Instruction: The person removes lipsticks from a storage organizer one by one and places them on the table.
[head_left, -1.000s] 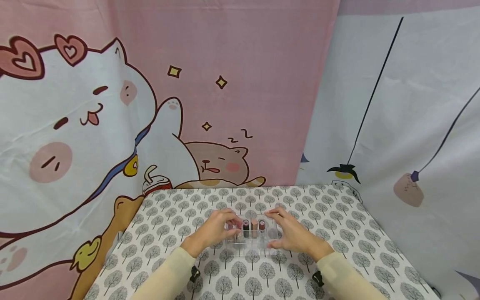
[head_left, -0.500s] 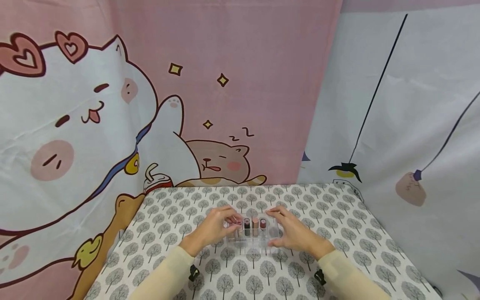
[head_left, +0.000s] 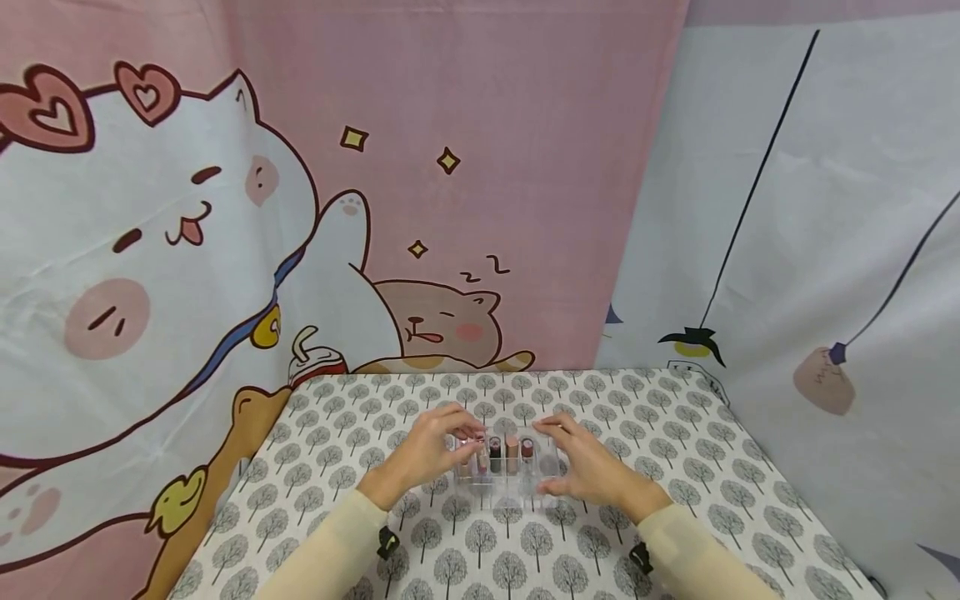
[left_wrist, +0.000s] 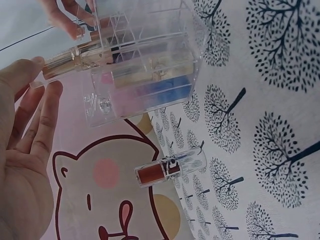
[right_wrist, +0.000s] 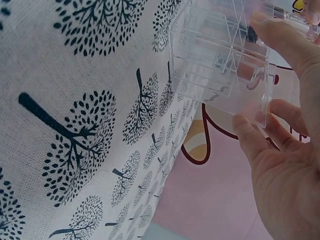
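Note:
A clear organizer (head_left: 495, 502) with small compartments stands on the table, several lipsticks upright in its back row. My left hand (head_left: 435, 444) is over its left end. There the thumb and fingers lie loosely at the top of a rose-gold lipstick tube (left_wrist: 75, 61), whose lower part is inside a compartment. My right hand (head_left: 588, 467) holds the organizer's right end, thumb on the near side and fingers on the far side. Black (head_left: 495, 454), peach (head_left: 512, 454) and dark-red (head_left: 527, 452) lipsticks show between the hands. Empty front compartments (right_wrist: 200, 65) show in the right wrist view.
A clear tube with red-brown colour (left_wrist: 151, 174) stands beside the organizer, hidden behind my left hand in the head view. The tablecloth (head_left: 352, 500) has a tree print. Cartoon-printed cloth (head_left: 525, 167) hangs behind the table and on its sides.
My left fingers have risen slightly and parted from the thumb, and the lipstick between them now shows upright in its slot. My right hand stays at the organizer's right end.

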